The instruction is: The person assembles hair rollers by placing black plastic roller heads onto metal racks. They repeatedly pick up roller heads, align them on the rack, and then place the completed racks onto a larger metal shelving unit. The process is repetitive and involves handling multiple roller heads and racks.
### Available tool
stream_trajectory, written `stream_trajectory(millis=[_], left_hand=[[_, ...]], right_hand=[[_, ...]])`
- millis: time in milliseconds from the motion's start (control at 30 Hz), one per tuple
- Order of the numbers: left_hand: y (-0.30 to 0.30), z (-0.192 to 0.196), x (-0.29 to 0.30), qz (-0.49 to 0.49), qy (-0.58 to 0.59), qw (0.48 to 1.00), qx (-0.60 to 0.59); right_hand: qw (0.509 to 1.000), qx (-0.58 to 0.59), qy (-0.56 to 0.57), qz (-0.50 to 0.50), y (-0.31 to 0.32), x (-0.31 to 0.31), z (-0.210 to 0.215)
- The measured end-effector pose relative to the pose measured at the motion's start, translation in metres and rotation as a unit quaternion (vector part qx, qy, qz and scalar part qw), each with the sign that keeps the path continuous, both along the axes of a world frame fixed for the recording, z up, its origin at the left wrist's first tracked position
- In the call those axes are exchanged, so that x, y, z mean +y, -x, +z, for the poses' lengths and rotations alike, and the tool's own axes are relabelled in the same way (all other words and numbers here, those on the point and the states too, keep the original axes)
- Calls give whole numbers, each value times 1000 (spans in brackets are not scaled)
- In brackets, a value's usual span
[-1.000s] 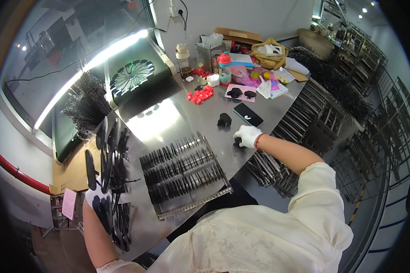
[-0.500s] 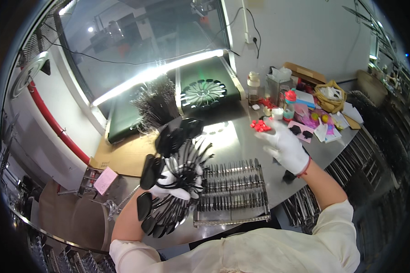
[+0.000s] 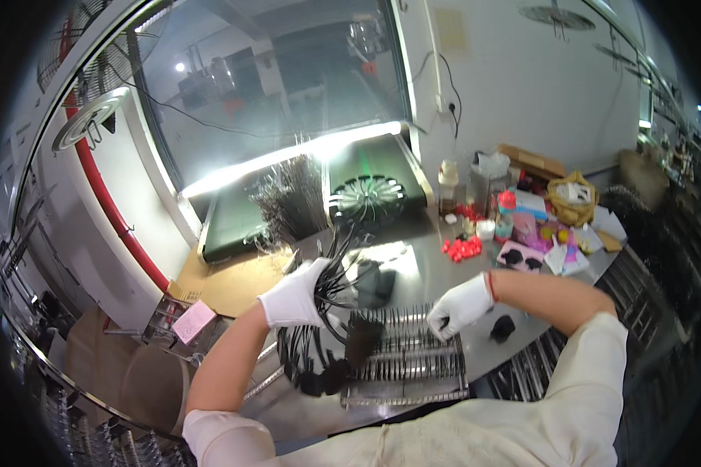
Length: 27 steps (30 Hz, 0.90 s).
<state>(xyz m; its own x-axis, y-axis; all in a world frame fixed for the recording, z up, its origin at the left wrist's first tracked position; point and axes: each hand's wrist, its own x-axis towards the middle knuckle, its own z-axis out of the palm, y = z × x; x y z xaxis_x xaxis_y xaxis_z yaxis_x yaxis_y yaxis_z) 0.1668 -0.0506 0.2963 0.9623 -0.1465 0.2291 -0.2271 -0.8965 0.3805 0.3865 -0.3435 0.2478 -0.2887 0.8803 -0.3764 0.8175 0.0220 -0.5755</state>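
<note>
Handling black paddles (image 3: 331, 289) by the rack (image 3: 405, 399)
Left hand (image 3: 296, 297) clamps them bunched at the rack's left end; right hand (image 3: 461, 306) curls over its far right corner, can't tell if pinching anything; looks mid-handling; next move probably calls for dodging rack edges; some room toward the red pieces (image 3: 463, 248)

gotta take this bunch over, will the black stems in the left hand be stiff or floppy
Probably springy rather than stiff: the black stems look thin and bowed. Likely awkward to balance, as broad dark ends stick out. May tangle where they cross.
</note>
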Motion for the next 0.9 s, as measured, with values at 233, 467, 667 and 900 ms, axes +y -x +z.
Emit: stream_trajectory(millis=[233, 467, 667, 900], left_hand=[[-18, -35, 19, -184, 236, 886, 355], [-75, -27, -5, -21, 298, 918, 262], [-119, -4, -20, 176, -132, 937, -270], [-121, -29, -8, 175, -66, 922, -338]], right_hand=[[764, -259, -591, -16, 93, 34, 107], [720, -415, -529, -173, 36, 44, 72], [943, 88, -3, -322, -99, -25, 42], [761, -232, -66, -602, -325, -124, -175]])
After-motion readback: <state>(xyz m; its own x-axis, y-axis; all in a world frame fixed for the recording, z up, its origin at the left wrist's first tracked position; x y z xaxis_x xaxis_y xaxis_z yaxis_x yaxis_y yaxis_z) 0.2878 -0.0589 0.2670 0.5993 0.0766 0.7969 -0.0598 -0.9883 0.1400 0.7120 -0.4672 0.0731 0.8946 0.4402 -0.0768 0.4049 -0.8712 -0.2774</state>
